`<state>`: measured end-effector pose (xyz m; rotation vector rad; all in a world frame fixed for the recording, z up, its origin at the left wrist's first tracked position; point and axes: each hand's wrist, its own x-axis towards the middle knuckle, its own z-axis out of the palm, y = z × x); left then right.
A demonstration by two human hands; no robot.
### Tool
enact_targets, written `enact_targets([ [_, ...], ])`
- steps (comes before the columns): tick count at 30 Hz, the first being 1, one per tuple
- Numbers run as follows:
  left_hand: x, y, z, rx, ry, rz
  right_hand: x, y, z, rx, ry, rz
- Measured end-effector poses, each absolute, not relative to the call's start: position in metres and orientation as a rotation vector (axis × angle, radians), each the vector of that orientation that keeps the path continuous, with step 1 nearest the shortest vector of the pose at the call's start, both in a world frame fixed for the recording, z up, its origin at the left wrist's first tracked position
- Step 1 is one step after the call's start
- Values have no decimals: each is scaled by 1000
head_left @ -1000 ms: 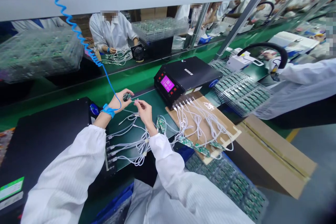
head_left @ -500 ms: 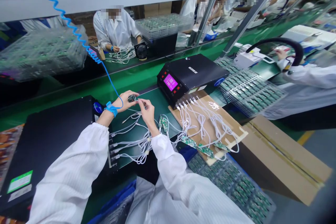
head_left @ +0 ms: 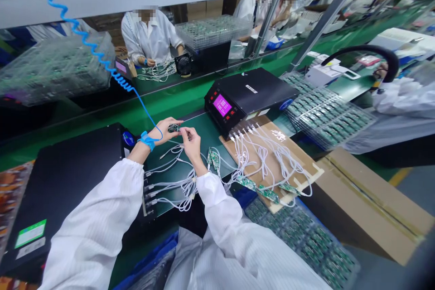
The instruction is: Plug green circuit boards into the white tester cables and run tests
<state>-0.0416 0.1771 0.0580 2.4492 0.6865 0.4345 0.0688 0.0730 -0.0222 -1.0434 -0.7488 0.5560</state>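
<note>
My left hand (head_left: pixel 165 130) wears a blue wrist strap (head_left: pixel 147 139) and is closed on a small green circuit board (head_left: pixel 173 128), held above the bench. At the board's right edge, my right hand (head_left: pixel 192 142) is closed in a pinch; what sits between those fingertips is too small to make out. Below the hands, white cables (head_left: pixel 185 186) run from connectors on the left black tester (head_left: pixel 78 181). Just right of my right wrist, more circuit boards (head_left: pixel 213 158) lie on the bench with white cables around them.
A second black tester (head_left: pixel 251 93) with a lit pink screen stands ahead, cabled to boards on a cardboard sheet (head_left: pixel 272 145). Trays of boards (head_left: pixel 329 115) sit to the right, beside a cardboard box (head_left: pixel 370 204). A coiled blue cord (head_left: pixel 91 47) hangs at left. Co-workers sit opposite and right.
My right fingertips have closed up against the board's edge, where a small gap showed before. Both hands appear slightly further right. At right, a co-worker's hand has moved.
</note>
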Motion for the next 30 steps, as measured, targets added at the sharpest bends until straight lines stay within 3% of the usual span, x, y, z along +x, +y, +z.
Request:
enact_targets([
  [30, -42, 169, 82, 2025, 767, 266, 83, 70, -21, -976, -769, 780],
])
